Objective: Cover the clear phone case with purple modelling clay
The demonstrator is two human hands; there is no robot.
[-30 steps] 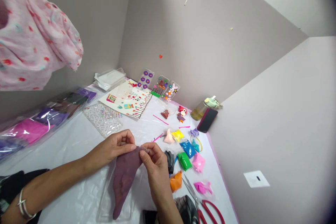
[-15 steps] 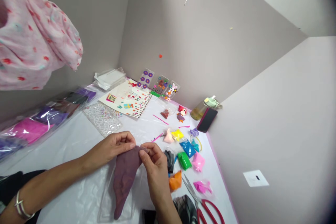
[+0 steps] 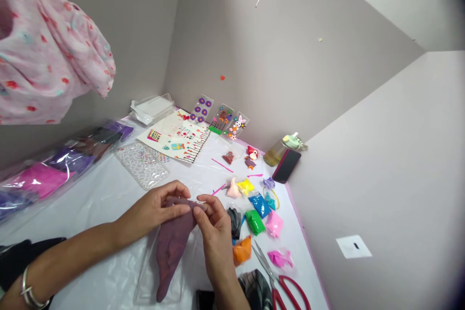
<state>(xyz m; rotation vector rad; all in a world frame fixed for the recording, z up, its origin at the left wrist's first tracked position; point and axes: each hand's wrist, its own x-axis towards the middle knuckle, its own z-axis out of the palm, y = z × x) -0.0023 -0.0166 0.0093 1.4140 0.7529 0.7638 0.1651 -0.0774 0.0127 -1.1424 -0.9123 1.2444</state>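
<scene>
Over the table (image 3: 109,208) covered with white plastic, the left hand (image 3: 154,213) and the right hand (image 3: 216,232) are both pinching the top edge of a flat, tapering sheet of purple-brown clay (image 3: 172,244), with their fingertips almost meeting on it. The narrow end of the clay is lying on a clear plastic tray (image 3: 145,271), pointing toward the person. To the right, small packets of coloured clay (image 3: 259,206) are lying near red-handled scissors (image 3: 286,293), which the frame is cutting off. A dark object (image 3: 204,300) is mostly hiding under the right wrist, and any print on the packets is too small for reading.
</scene>
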